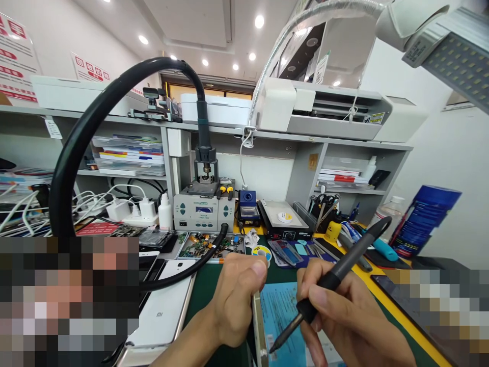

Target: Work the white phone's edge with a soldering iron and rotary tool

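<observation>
My right hand (336,306) grips a soldering iron (336,267) like a pen, its dark tip pointing down and left. The tip is beside the lower edge of a thin, pale-edged slab (259,326); whether they touch I cannot tell. My left hand (239,298) is closed at the top end of this slab, thumb uppermost, with most fingers hidden. The slab's exact kind is unclear. Just right of it lies a blue printed sheet or panel (284,306), partly behind the iron and my right hand.
A white phone (160,306) lies left of my left forearm. A thick black hose (126,76) arches from a hot-air station (204,211). Behind my hands are a parts tray (198,247), a solder spool (262,252) and a hotplate (286,219). A lamp (454,66) hangs upper right.
</observation>
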`<state>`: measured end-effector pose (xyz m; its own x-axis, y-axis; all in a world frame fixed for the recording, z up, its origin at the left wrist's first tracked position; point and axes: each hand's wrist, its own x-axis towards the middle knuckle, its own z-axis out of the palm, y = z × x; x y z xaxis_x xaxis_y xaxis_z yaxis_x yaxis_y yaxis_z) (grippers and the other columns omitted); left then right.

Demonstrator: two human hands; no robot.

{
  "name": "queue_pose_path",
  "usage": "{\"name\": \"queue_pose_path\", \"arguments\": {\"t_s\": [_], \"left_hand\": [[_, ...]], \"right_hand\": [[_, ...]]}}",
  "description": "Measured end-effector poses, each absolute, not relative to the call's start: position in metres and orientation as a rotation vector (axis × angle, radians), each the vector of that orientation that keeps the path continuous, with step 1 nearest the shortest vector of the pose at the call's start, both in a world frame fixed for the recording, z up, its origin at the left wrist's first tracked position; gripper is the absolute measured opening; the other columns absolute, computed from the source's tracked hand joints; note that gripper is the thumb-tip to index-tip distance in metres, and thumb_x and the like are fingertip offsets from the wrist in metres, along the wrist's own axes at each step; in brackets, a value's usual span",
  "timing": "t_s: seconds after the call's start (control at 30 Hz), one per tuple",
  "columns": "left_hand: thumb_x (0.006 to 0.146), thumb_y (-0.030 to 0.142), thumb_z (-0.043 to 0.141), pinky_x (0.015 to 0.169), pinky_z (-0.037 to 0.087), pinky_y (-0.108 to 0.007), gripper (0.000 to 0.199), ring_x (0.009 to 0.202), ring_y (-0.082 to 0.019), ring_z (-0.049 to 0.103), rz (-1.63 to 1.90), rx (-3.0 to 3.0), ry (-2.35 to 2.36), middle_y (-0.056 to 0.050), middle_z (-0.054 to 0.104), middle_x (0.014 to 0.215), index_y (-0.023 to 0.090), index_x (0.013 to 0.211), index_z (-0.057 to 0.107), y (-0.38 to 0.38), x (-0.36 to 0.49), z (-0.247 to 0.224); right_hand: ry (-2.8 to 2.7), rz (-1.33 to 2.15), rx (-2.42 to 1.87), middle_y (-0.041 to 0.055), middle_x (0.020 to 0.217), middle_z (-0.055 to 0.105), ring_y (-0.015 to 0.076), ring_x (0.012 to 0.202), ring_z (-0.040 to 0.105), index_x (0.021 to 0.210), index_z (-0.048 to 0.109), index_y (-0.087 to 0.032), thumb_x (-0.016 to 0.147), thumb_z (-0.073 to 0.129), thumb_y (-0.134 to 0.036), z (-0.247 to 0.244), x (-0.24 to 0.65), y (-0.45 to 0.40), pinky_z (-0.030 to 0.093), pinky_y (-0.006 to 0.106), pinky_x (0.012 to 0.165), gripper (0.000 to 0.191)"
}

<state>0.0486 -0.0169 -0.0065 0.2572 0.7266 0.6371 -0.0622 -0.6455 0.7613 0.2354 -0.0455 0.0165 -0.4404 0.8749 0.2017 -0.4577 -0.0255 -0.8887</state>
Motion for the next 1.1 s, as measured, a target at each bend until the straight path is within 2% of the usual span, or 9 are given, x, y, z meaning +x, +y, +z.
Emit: {"name": "queue_pose_path", "arguments": {"t_s": [0.2,0.33,0.43,0.57,0.7,0.87,1.1], "left_hand": [[0.1,0.039,0.039,0.056,0.025,-0.036,0.047,0.052,-0.015,0.031,1.272,1.752,0.536,0.005,0.033,0.052,0.025,0.055,0.034,-0.009,0.049,0.004],[0.107,0.046,0.035,0.057,0.029,-0.035,0.059,0.05,-0.015,0.034,1.18,1.689,0.584,0.005,0.035,0.047,0.025,0.053,0.04,-0.005,0.052,0.013],[0.107,0.048,0.036,0.058,0.032,-0.034,0.062,0.049,-0.015,0.036,1.139,1.655,0.599,0.004,0.038,0.045,0.025,0.05,0.042,-0.005,0.057,0.014],[0.1,0.04,0.045,0.056,0.03,-0.035,0.055,0.048,-0.015,0.036,1.112,1.62,0.579,0.003,0.039,0.043,0.025,0.046,0.043,-0.005,0.06,0.011],[0.094,0.035,0.046,0.053,0.028,-0.034,0.051,0.045,-0.015,0.033,1.162,1.552,0.564,0.004,0.036,0.041,0.027,0.044,0.041,-0.003,0.059,0.009],[0.098,0.044,0.052,0.055,0.03,-0.029,0.055,0.046,-0.014,0.035,1.164,1.557,0.559,0.007,0.041,0.044,0.025,0.047,0.044,-0.004,0.058,0.009],[0.09,0.032,0.046,0.054,0.028,-0.034,0.046,0.046,-0.015,0.034,1.146,1.582,0.576,0.004,0.039,0.042,0.027,0.044,0.043,-0.005,0.058,0.013]], "right_hand": [[-1.321,1.621,-0.643,-0.0022,0.059,0.067,0.0095,0.035,0.064,0.078,0.071,-0.014,0.085,0.09,-0.04,0.038,0.24,-0.04,0.042,0.013,0.037,0.032],[-1.342,1.622,-0.599,-0.0022,0.053,0.068,0.0123,0.034,0.063,0.09,0.074,-0.017,0.087,0.087,-0.042,0.039,0.24,-0.032,0.044,0.015,0.035,0.029],[-1.316,1.599,-0.612,-0.0029,0.052,0.065,0.0121,0.033,0.06,0.086,0.07,-0.017,0.089,0.086,-0.044,0.034,0.241,-0.035,0.044,0.017,0.034,0.031],[-1.258,1.54,-0.735,-0.0028,0.057,0.063,0.0084,0.034,0.057,0.083,0.069,-0.016,0.082,0.09,-0.051,0.034,0.239,-0.048,0.038,0.016,0.036,0.041],[-1.193,1.55,-0.819,-0.0021,0.062,0.063,0.0057,0.033,0.054,0.079,0.068,-0.017,0.072,0.095,-0.057,0.037,0.236,-0.057,0.031,0.015,0.036,0.05],[-1.268,1.537,-0.84,-0.0055,0.042,0.051,0.0084,0.034,0.053,0.08,0.07,-0.017,0.075,0.091,-0.065,0.034,0.233,-0.058,0.031,0.015,0.038,0.052],[-1.27,1.53,-0.829,-0.0078,0.048,0.046,0.0078,0.036,0.05,0.083,0.068,-0.017,0.079,0.088,-0.063,0.031,0.23,-0.058,0.031,0.016,0.038,0.05]]}}
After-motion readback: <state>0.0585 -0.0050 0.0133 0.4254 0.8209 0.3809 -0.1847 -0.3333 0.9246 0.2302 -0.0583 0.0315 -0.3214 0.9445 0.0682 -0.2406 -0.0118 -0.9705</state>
